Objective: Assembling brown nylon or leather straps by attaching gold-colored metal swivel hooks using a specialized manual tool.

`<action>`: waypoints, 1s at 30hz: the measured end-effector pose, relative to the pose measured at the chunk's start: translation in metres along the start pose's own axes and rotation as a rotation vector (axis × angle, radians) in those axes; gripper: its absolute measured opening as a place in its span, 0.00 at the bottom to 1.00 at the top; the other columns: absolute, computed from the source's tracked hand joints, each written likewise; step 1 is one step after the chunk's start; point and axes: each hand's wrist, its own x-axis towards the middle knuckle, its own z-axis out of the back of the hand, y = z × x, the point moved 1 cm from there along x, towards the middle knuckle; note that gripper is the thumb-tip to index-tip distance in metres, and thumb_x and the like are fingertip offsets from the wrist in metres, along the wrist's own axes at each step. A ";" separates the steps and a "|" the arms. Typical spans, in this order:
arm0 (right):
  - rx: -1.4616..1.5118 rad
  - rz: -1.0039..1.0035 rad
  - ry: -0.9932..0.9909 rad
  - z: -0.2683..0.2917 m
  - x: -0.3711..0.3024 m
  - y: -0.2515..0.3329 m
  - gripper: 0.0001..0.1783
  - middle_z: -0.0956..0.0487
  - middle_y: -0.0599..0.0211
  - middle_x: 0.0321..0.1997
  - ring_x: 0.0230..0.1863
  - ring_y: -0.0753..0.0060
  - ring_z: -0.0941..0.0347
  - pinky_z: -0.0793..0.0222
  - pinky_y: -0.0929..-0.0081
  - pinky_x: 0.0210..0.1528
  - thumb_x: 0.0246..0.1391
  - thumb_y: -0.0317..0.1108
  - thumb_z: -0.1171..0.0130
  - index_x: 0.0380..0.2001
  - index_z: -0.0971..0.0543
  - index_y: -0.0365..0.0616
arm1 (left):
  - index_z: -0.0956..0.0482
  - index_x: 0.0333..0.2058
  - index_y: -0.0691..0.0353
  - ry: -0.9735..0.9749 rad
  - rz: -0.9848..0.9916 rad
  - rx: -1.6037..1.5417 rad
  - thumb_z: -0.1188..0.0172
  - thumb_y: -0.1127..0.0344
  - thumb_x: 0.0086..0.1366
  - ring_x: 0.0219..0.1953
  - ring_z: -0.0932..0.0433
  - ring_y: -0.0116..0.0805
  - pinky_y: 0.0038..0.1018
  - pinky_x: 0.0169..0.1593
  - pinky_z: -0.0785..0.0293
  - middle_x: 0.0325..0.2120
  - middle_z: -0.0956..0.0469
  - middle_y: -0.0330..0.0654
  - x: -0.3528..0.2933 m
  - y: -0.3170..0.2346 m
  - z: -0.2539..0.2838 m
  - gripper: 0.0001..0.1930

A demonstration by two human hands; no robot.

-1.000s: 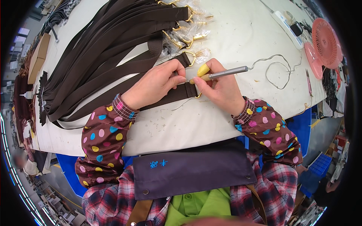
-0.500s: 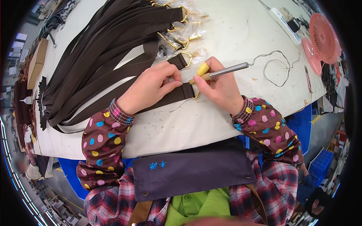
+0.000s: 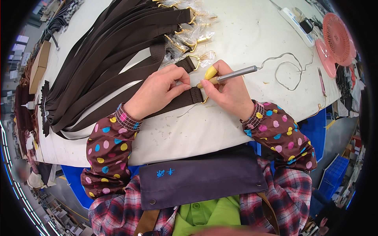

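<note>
A dark brown strap (image 3: 173, 102) lies across the table, with a stitched end and a gold metal ring (image 3: 205, 100). My right hand (image 3: 228, 88) grips a soldering iron (image 3: 236, 73), a pen-like tool with a metal barrel and a cord. Its tip reaches the strap's end by the ring. A yellow cover (image 3: 210, 72) sits on one finger of that hand. My left hand (image 3: 159, 91) is pinched just left of the tip, over the strap; what lies between its fingertips is too small to make out. A loose thread (image 3: 187, 111) trails below the strap end.
A bundle of brown straps (image 3: 106, 51) spreads over the left side, their gold hooks (image 3: 197, 41) wrapped in clear plastic. To the right are a looped cord (image 3: 289, 74), a pink fan (image 3: 338, 41), a white power strip (image 3: 296, 25) and slim tweezers (image 3: 322, 82).
The iron's rear end has shifted very slightly left. Both hands stay almost in place at the strap end.
</note>
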 end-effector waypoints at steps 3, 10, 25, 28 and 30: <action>-0.008 0.000 -0.003 0.000 0.000 -0.001 0.12 0.28 0.71 0.19 0.18 0.84 0.35 0.40 0.82 0.20 0.52 0.29 0.39 0.30 0.33 0.41 | 0.27 0.34 0.62 -0.001 -0.003 0.005 0.40 0.69 0.61 0.27 0.27 0.35 0.27 0.33 0.29 0.31 0.28 0.42 0.001 -0.001 0.000 0.06; -0.020 -0.009 -0.002 0.001 0.001 0.002 0.12 0.28 0.71 0.20 0.19 0.84 0.35 0.40 0.83 0.21 0.52 0.29 0.39 0.31 0.33 0.41 | 0.26 0.34 0.62 -0.014 0.011 -0.003 0.40 0.68 0.61 0.26 0.27 0.37 0.28 0.32 0.29 0.30 0.28 0.42 0.000 -0.001 0.001 0.06; -0.136 0.279 -0.084 0.019 0.032 0.021 0.09 0.25 0.69 0.25 0.27 0.81 0.30 0.35 0.80 0.31 0.52 0.29 0.39 0.31 0.29 0.39 | 0.27 0.44 0.59 -0.224 -0.026 0.562 0.37 0.59 0.58 0.34 0.22 0.41 0.32 0.32 0.25 0.37 0.27 0.40 -0.018 -0.006 0.006 0.18; -0.074 0.237 -0.046 0.018 0.025 0.015 0.09 0.26 0.68 0.25 0.27 0.80 0.29 0.34 0.79 0.31 0.52 0.29 0.39 0.31 0.30 0.38 | 0.27 0.43 0.58 -0.061 0.037 0.512 0.37 0.58 0.58 0.33 0.22 0.43 0.34 0.33 0.24 0.38 0.27 0.40 -0.024 -0.010 0.004 0.17; -0.061 0.207 0.014 0.016 0.019 0.013 0.09 0.27 0.67 0.26 0.28 0.79 0.29 0.34 0.79 0.31 0.51 0.28 0.40 0.31 0.30 0.37 | 0.27 0.43 0.58 -0.045 0.055 0.479 0.37 0.59 0.58 0.34 0.22 0.44 0.34 0.34 0.24 0.38 0.27 0.41 -0.027 -0.014 0.005 0.17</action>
